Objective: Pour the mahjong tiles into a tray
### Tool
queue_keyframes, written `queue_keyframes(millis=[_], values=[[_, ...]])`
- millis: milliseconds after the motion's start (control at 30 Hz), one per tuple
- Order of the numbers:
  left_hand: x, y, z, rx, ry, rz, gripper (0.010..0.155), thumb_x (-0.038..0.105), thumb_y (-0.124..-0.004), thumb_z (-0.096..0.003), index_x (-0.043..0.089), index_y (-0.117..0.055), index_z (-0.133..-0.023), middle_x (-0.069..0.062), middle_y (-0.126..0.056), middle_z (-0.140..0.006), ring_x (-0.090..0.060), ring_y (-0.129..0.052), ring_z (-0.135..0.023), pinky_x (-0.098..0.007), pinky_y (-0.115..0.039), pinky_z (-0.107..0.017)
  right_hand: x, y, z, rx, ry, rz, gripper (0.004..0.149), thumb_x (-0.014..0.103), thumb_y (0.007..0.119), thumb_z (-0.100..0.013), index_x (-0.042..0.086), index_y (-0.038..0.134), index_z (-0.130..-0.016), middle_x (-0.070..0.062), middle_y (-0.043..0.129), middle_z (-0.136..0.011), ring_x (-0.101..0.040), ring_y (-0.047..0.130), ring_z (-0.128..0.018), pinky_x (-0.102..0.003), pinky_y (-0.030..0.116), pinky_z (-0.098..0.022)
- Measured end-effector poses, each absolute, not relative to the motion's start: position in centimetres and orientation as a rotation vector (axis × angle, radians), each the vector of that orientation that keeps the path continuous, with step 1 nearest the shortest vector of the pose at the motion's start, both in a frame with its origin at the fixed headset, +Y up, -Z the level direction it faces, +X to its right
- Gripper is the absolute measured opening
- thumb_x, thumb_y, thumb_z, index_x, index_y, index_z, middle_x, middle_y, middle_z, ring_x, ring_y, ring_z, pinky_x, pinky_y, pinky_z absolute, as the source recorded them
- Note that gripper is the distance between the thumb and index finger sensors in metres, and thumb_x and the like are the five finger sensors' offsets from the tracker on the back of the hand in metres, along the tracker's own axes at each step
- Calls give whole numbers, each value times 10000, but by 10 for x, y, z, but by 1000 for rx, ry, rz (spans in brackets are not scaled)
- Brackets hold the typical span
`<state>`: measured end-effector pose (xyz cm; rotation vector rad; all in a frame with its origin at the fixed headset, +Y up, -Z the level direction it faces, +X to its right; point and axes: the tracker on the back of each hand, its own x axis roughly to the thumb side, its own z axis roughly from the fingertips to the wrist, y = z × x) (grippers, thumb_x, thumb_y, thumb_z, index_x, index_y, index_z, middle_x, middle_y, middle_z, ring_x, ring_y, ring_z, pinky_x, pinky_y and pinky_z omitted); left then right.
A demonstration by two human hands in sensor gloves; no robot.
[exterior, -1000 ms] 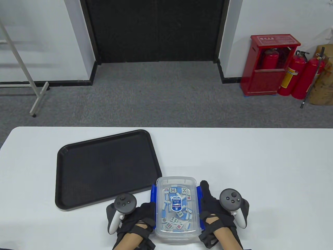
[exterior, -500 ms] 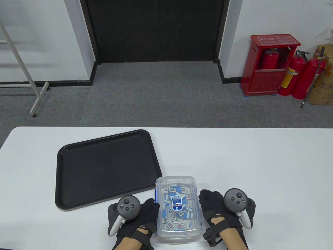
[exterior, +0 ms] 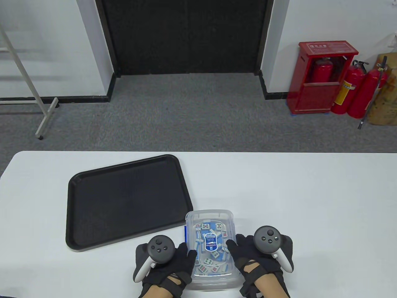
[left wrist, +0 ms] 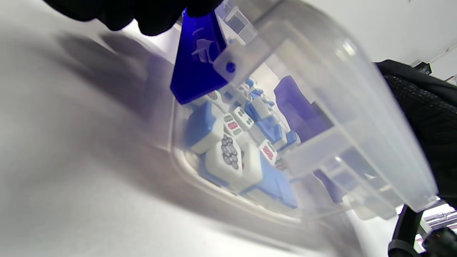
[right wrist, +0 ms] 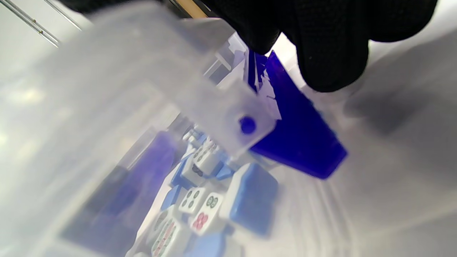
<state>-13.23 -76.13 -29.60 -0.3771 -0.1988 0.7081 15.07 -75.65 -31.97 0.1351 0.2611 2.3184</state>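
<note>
Mahjong tiles [exterior: 211, 248] sat in the lidded box [exterior: 211, 217], which our left hand [exterior: 173, 264] and right hand [exterior: 248, 257] grasped. Next, we judged, unlatching, then pouring toward the tray [exterior: 124, 167] at ten o'clock

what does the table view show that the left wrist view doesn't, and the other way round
Only the table view shows the black tray, bare, beside the box and both trackers. Only the left wrist view shows the blue latch under the left hand's fingertips and tile faces side-on. Both show the clear box of tiles, lid on.
</note>
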Motion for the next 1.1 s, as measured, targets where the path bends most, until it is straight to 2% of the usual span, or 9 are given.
queue_keyframes(millis=[400,833,967,1100], values=[[-134,-754,-295,-337,-220,750,755,526,-577,-540,-57,-531,-1017,-367,-654,-939,-630,-676,-793,-662,-630,-516,151,-752,-319,173,185,2276,717,466,683,-466,-113,654,-888,-435,644,-770,-461,862,-493,-681,657,-446],[-141,-728,-286,-219,-259,822,741,532,-579,-538,-73,-599,-966,-351,-737,-864,-604,-766,-708,-638,-677,-465,151,-718,-308,206,-2,2199,676,437,693,-465,-106,675,-867,-417,701,-722,-407,910,-428,-646,715,-396],[-142,-724,-284,-173,-275,852,736,533,-580,-538,-68,-611,-961,-345,-752,-855,-598,-780,-697,-634,-685,-458,150,-716,-306,160,70,1969,687,388,699,-461,-134,541,-879,-325,874,-547,-301,991,-216,-585,812,-261],[-145,-722,-285,-132,-284,865,736,535,-577,-538,-60,-604,-971,-339,-745,-865,-594,-774,-710,-632,-682,-466,151,-723,-307,122,128,1780,722,348,707,-449,-127,417,-908,-272,870,-605,-267,1010,-264,-554,832,-265]])
